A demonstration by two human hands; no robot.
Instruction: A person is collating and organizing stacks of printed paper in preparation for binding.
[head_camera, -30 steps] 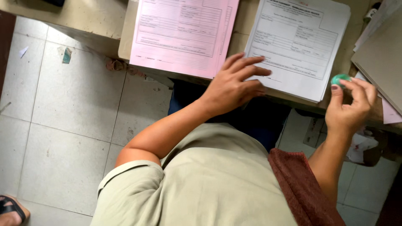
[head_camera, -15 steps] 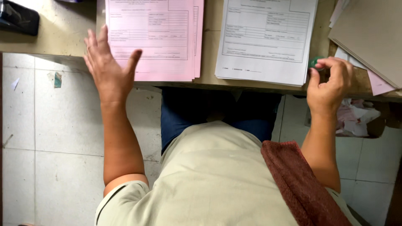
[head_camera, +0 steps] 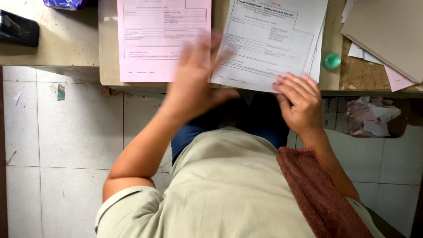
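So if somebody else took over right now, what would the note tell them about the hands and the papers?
Left hand: open, blurred, over the gap between both stacks; contact unclear.
Right hand: fingertips on the near edge of the white printed form stack; grip unclear.
Pink printed form stack lies flat beside it on the beige desk.
Small round green tub stands right of the white stack, untouched.
Both stacks are laid out; nothing is lifted yet.

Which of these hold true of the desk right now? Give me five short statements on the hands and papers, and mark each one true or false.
1. The right hand rests on the near edge of the white form stack. True.
2. The pink form stack lies right of the white one. False: left.
3. The left hand is motion-blurred. True.
4. The right hand holds the green cap. False: it sits on the desk.
5. The floor is carpet. False: the floor is tiled.
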